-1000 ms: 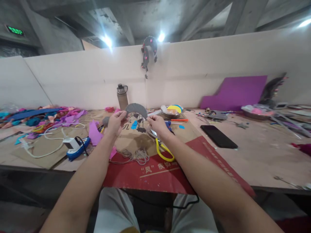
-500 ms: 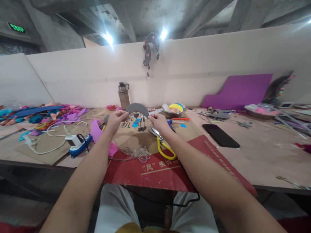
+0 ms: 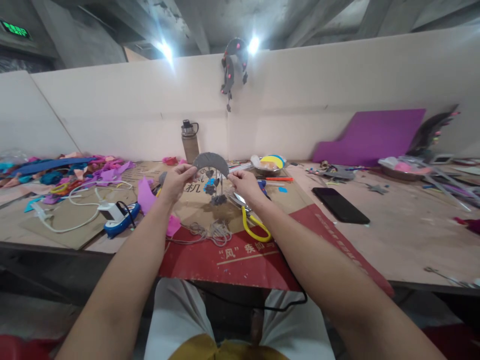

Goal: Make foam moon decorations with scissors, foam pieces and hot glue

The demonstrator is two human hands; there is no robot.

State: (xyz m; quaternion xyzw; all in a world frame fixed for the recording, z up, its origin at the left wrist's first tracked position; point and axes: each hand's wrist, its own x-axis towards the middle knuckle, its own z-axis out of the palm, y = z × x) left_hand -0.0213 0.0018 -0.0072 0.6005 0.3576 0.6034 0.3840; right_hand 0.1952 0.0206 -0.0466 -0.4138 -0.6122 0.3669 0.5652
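Observation:
Between my two hands a grey crescent-shaped hanging ornament (image 3: 210,161) is held up, arch side on top, with small dark shapes dangling on strings beneath it. My left hand (image 3: 177,181) pinches its left tip. The right tip is between the thumb and fingers of my right hand (image 3: 245,186). Below lies a loose bundle of grey cord (image 3: 219,234) on the cardboard. Yellow-handled scissors (image 3: 255,227) rest beside my right wrist, their blades partly hidden. Under the dangling pieces some blue bits show on the cardboard.
A bottle (image 3: 190,142) stands behind my left hand. Farther left are a power strip (image 3: 122,220) with cables and a heap of felt scraps (image 3: 63,172). To the right lie a phone (image 3: 340,205) and a bowl (image 3: 268,165). A similar ornament (image 3: 229,67) hangs on the wall.
The ornament has risen slightly with my hands, and its dangling pieces have swung and hang differently. Both hands keep their hold on the tips. The whole view has shifted a little.

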